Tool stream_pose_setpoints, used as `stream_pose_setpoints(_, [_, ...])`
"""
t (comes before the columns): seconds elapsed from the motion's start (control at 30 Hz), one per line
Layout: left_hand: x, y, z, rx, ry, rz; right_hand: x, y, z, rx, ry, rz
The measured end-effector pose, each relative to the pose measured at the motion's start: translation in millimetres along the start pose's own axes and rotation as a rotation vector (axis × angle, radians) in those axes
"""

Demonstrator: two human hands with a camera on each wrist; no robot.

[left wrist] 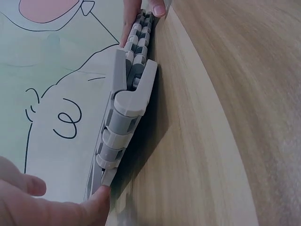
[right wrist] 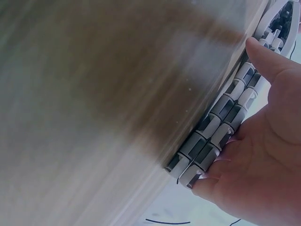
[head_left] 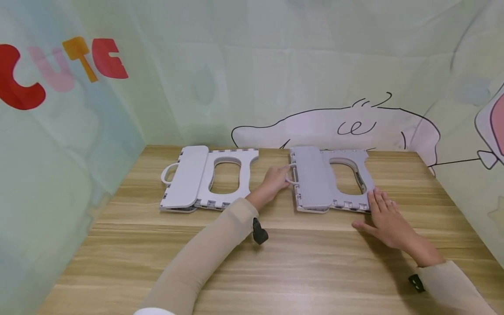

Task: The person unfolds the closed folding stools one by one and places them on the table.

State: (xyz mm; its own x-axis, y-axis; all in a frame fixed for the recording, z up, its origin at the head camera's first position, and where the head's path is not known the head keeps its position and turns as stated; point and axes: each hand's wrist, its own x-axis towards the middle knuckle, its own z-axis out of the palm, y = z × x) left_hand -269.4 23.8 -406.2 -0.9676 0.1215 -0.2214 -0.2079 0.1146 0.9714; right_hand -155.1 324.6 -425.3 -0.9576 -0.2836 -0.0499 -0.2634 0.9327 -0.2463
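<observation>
Two folding step stools lie folded on the wooden table (head_left: 299, 271): a white folding stool (head_left: 187, 179) on the left and a light grey folding stool (head_left: 313, 179) on the right. Each has an oval opening and a loop handle at its left side. My left hand (head_left: 275, 180) holds the grey stool at its handle, thumb and fingertips at its edge. At the other end, my right hand (head_left: 387, 221) lies with straight fingers against the grey stool's right edge, thumb spread apart. The hinged joints of the grey stool (left wrist: 123, 123) show along its side in the left wrist view.
A printed cloth (head_left: 244, 74) with cartoon drawings and coloured letters hangs behind the table and along its sides. The white stool stands to the left of my left hand. Black straps (head_left: 259, 232) show at both wrists.
</observation>
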Motion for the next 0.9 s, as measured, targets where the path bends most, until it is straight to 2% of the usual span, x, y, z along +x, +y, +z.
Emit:
stream_pose_setpoints(0.1, [-0.2,0.1,-0.6,0.002,0.003,-0.003,-0.5,0.3,1.2,-0.009,0.002,-0.006])
stream_pose_setpoints(0.43, [-1.4,3.2,-3.8,-0.079,0.003,0.015,0.0,2.8,2.5,-0.003,-0.009,-0.005])
stream_pose_setpoints(0.67, [-4.2,14.7,-4.0,-0.142,-0.019,0.029,-0.4,8.0,1.6,0.028,-0.006,-0.018])
stream_pose_setpoints(0.9, [-7.5,24.6,-1.7,-0.239,-0.027,0.017,-2.3,10.1,-1.7,0.088,-0.003,-0.022])
